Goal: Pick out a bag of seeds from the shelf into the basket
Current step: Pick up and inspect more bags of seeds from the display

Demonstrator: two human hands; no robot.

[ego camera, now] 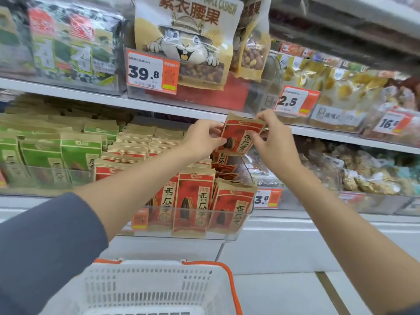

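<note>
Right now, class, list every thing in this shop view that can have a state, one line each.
left hand, pinching the red seed bag's left edge
right hand, gripping its right edge
red seed bag, lifted, tilted, above the tray
shelved seed bags, upright in the clear tray
white basket, below the hands, bag not yet in it
cashew bag, upright on the upper shelf

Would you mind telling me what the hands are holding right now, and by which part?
Both hold one red seed bag: the left hand pinches its left edge, the right hand grips its right edge.
</note>
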